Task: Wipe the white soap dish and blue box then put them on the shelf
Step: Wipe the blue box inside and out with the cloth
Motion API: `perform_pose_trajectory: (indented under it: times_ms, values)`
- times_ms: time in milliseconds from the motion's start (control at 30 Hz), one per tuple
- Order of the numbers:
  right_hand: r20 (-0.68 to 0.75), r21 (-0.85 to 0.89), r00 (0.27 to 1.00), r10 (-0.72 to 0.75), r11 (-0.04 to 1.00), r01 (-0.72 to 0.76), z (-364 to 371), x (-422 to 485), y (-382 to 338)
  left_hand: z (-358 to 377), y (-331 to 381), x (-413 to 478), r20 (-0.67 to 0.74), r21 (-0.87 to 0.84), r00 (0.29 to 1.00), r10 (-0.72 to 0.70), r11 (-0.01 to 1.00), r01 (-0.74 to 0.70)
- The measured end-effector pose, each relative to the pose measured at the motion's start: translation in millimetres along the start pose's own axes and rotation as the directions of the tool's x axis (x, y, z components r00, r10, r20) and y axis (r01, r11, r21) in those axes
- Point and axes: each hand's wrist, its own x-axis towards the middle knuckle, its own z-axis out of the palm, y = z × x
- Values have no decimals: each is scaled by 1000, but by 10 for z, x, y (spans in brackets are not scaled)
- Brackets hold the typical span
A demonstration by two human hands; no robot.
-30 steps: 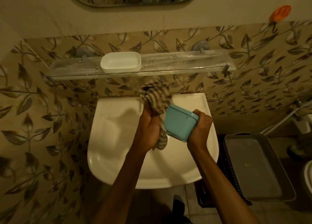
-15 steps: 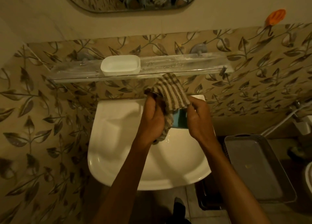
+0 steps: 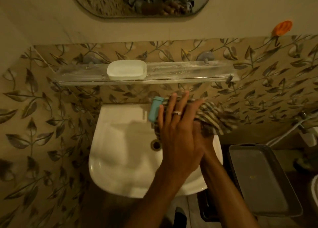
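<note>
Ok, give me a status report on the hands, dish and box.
Left hand flat on cloth, pressing blue box; right hand mostly hidden beneath. Dish on shelf. Nothing blocking.

Both bare forearms reach forward from the lower edge and cross at the wrists. The left hand point(image 3: 177, 124) lies on top, palm down, fingers point(image 3: 173, 104) straight and spread flat, a ring on one of them. The right hand point(image 3: 202, 133) sits beneath it, mostly hidden, so its grip cannot be made out. The left palm presses flat rather than clasping.
</note>
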Motion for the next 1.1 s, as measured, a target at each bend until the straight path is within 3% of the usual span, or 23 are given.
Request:
perform_pose_trajectory:
  times_ms: [33,100,167,233,333,400,467,533,567,633,700,733,767,833,867,900,967,1033,1100]
  values:
    - [18,-61,1000,12,998,-11,-31,23,0,18,18,-28,1,104,999,32,994,-32]
    - [-102,-190,990,-100,979,79,-79,65,-125,1,-147,-21,70,46,995,-67,997,64]
    - [-171,-175,964,-201,970,171,-43,111,-296,-117,-419,62,48,-36,956,-291,955,293]
    - [-180,-123,964,-196,977,176,13,110,-353,-178,-475,116,57,-50,930,-363,929,366]
    - [-53,-287,990,-127,952,106,-113,-94,-168,21,-186,-107,133,91,991,-26,996,14]
    - [99,-362,990,101,930,-59,-235,-223,-100,105,-113,-206,208,170,972,107,975,-144]
    - [81,-312,995,62,949,-33,-239,-145,-90,-16,-202,-56,236,148,970,65,984,-102]
    - [-96,-127,994,-58,991,46,-192,31,-187,-219,-378,104,264,143,964,8,989,-47]
    - [-124,-33,991,-43,999,39,-174,103,-218,-311,-484,160,285,151,958,2,987,-47]
    - [-44,150,995,89,985,-81,-183,171,-210,-413,-656,196,343,122,939,-21,992,-22]
    - [116,163,983,143,974,-161,-258,185,-136,-412,-710,180,399,45,914,-74,997,62]
    - [181,70,980,77,993,-91,-313,175,-106,-393,-722,159,405,23,910,-88,996,86]
    - [269,-109,961,-57,990,90,-366,203,-105,-372,-732,137,401,30,911,-97,995,93]
    - [476,-376,831,-288,787,488,-458,275,-143,-333,-765,109,416,127,904,-100,991,51]
    - [561,-458,771,-302,662,593,-498,308,-153,-313,-771,90,437,190,894,-98,982,14]
    - [631,-511,730,-263,566,647,-502,321,-167,-283,-763,67,457,239,884,-98,971,-16]
    - [673,-564,720,-168,512,647,-427,265,-141,-199,-703,-6,445,257,890,-103,966,-16]
    - [580,-552,781,-234,591,587,-278,149,-87,-114,-609,-78,347,179,933,-97,983,35]
    - [420,-540,843,-335,655,529,-209,105,-20,-124,-554,-86,164,73,977,-136,989,125]
